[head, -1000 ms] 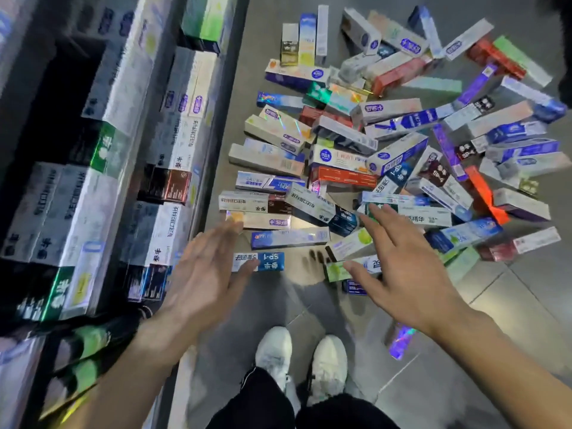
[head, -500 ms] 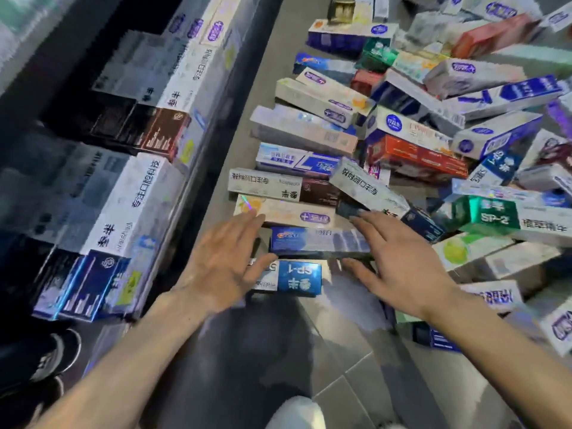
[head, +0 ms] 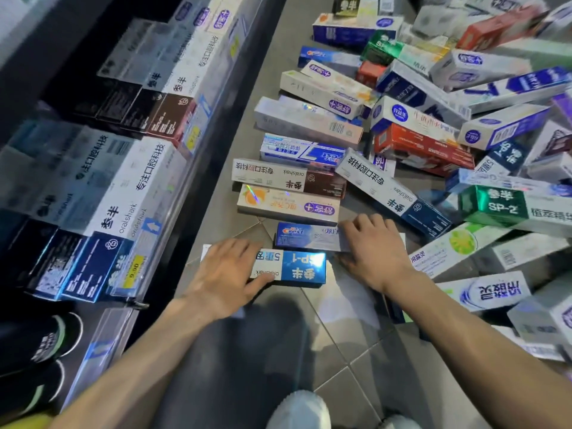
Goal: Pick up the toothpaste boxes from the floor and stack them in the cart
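At lower centre, the left hand (head: pixel 227 274) grips the blue-and-white SP-1 box (head: pixel 291 269) on the floor (head: pixel 346 345), fingers curled over it. Just beyond, the right hand (head: pixel 376 249) clasps the Crest box (head: pixel 306 237); more toothpaste boxes (head: pixel 418 140) litter the upper right.

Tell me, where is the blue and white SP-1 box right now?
In the head view the SP-1 box lies flat on the floor, low and centre, under the left hand, just in front of the Crest box that the right hand touches.

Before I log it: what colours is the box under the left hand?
White and blue box, head view.
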Demonstrator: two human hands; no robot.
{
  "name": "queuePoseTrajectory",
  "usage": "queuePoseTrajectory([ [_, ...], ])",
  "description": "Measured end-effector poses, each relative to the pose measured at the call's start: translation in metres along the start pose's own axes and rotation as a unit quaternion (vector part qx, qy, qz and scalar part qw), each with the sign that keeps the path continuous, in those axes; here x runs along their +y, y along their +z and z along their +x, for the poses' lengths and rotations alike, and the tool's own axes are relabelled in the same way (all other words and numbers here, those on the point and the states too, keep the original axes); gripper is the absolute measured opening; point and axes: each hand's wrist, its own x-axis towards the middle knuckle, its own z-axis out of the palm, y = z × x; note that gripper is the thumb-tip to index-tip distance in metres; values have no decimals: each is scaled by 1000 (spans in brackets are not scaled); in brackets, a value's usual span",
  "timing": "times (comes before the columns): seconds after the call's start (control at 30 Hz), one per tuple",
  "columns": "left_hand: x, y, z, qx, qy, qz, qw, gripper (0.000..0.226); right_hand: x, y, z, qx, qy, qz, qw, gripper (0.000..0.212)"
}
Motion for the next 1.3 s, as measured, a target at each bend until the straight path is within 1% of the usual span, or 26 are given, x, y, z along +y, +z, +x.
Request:
queuePoseTrajectory([
  [0.1, -8, 4, 2, -40, 8, 25, 999, 73, 2, 1, 4, -6, -15, -4, 1000, 57],
  [0.13, -9, 6, 3, -46, 9, 36, 998, 73, 3, 0, 5, -2, -17, -1, 1000, 57],
  [0.23, -11, 7, 5, -41, 12, 64, 997, 62, 5, -6, 0, 16, -8, 36, 999, 55],
  [0.33, -10, 9, 2, -42, -1, 57, 997, 55, 9, -13, -8, 42, -2, 85, 995, 56],
  [0.4, -8, 10, -3, -34, -17, 24, 999, 52, 14, -19, -14, 58, 10, 117, 991, 58],
  [0.47, -6, 7, -5, -17, -44, -41, 998, 55, 19, -24, -21, 70, 48, 174, 981, 56],
  [0.57, 0, -3, -5, 20, -101, -181, 978, 56, 24, -29, -30, 94, 106, 290, 947, 47],
  [0.6, 5, -6, -3, 40, -117, -227, 966, 56, 25, -30, -33, 102, 121, 340, 927, 44],
  [0.63, 11, -10, -1, 62, -126, -274, 952, 54, 25, -32, -36, 109, 135, 403, 898, 43],
  [0.73, 32, -27, 10, 119, -140, -420, 889, 48, 23, -39, -44, 115, 157, 592, 782, 47],
  [0.77, 40, -33, 14, 129, -136, -458, 869, 43, 22, -42, -46, 113, 156, 638, 745, 47],
  [0.83, 58, -49, 22, 135, -123, -527, 830, 32, 20, -51, -49, 127, 149, 707, 679, 40],
  [0.9, 78, -68, 30, 130, -120, -603, 778, 40, 17, -67, -51, 147, 144, 758, 619, 37],
  [0.93, 87, -80, 33, 123, -124, -632, 755, 46, 15, -77, -53, 153, 144, 776, 595, 37],
  [0.97, 97, -93, 36, 116, -125, -650, 740, 50, 13, -88, -56, 156, 149, 788, 576, 36],
  [1.03, 118, -127, 39, 107, -120, -664, 731, 44, 13, -115, -67, 152, 166, 808, 544, 32],
  [1.1, 138, -166, 41, 103, -112, -665, 731, 36, 17, -149, -83, 145, 169, 831, 510, 22],
  [1.17, 160, -208, 37, 102, -112, -661, 735, 50, 23, -189, -104, 156, 170, 848, 477, 16],
  [1.2, 171, -228, 34, 101, -111, -659, 737, 58, 27, -210, -116, 166, 178, 856, 457, 19],
  [1.23, 184, -249, 29, 101, -108, -656, 740, 63, 32, -233, -129, 171, 189, 866, 431, 26],
  [1.3, 211, -290, 17, 87, -100, -651, 747, 64, 42, -280, -159, 161, 218, 886, 376, 45],
])
